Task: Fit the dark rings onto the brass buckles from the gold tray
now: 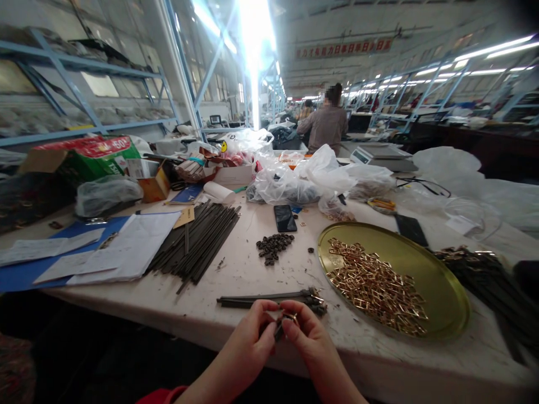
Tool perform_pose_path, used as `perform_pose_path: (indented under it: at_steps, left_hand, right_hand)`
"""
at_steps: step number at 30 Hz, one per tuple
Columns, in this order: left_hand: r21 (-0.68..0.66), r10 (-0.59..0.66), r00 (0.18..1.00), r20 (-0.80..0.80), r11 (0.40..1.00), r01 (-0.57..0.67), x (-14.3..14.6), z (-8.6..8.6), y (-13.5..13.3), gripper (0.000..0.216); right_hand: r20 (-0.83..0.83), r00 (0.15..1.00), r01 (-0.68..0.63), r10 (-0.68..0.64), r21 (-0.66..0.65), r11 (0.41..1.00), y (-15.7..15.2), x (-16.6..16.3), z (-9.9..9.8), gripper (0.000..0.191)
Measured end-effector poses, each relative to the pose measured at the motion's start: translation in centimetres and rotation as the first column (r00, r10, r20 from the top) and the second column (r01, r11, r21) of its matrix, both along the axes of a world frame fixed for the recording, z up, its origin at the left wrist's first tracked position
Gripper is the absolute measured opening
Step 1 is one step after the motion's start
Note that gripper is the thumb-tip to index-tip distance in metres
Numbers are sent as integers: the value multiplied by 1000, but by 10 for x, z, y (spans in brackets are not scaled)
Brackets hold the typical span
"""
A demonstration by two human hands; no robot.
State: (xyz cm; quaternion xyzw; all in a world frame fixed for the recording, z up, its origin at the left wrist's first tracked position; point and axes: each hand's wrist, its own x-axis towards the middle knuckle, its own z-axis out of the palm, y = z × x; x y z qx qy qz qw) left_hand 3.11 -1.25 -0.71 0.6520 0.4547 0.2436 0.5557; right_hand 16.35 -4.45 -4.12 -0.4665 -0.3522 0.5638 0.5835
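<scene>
At the table's front edge my two hands meet, fingers pinched together. My left hand [256, 332] grips a narrow dark strap [278, 331], mostly covered by the fingers. A small gold buckle [290, 317] is pinched in my right hand [309, 332], at the end of that strap; whether the strap passes through it I cannot tell. Just beyond my fingers lies a small bundle of dark straps [248, 300] with gold buckles at its right end. Farther back is a pile of small dark loops [273, 246]. To the right, an oval gold tray [452, 292] holds many gold buckles [379, 286].
Long dark strips [206, 235] lie left of the loops, beside papers [126, 247] on a blue folder. Behind stand a phone [285, 217], plastic bags [303, 174] and a scale [374, 154]. More dark straps [484, 275] lie far right. A person [326, 126] is in the background.
</scene>
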Motion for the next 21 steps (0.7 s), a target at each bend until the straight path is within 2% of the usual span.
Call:
perform_pose_path:
  at_steps: [2, 5, 8, 11, 13, 17, 21]
  left_hand:
    - [19, -34, 999, 34, 999, 33, -1, 3, -2, 22]
    - [13, -44, 998, 42, 999, 44, -4, 6, -2, 22]
    - [-56, -78, 995, 67, 995, 82, -7, 4, -1, 24]
    - [-219, -106, 981, 161, 966, 140, -10, 1, 1, 29]
    - [-305, -101, 965, 241, 936, 174, -11, 0, 1, 29]
    - [-365, -46, 951, 305, 917, 162, -11, 1, 2, 30]
    - [-435, -48, 947, 316, 880, 190, -12, -3, 6, 39]
  right_hand:
    - [56, 998, 11, -11, -5, 1000, 1, 2, -1, 35]
    - [247, 969, 14, -19, 24, 1000, 3, 4, -1, 26]
    - [410, 910, -81, 66, 20, 996, 4, 8, 1, 18]
    - [439, 871, -222, 219, -45, 974, 6, 13, 4, 16]
    - [415, 869, -256, 269, -87, 963, 6, 15, 4, 18]
    - [380, 891, -220, 249, -118, 968, 8, 16, 0, 20]
    - [540, 822, -191, 181, -38, 981, 6, 16, -7, 16]
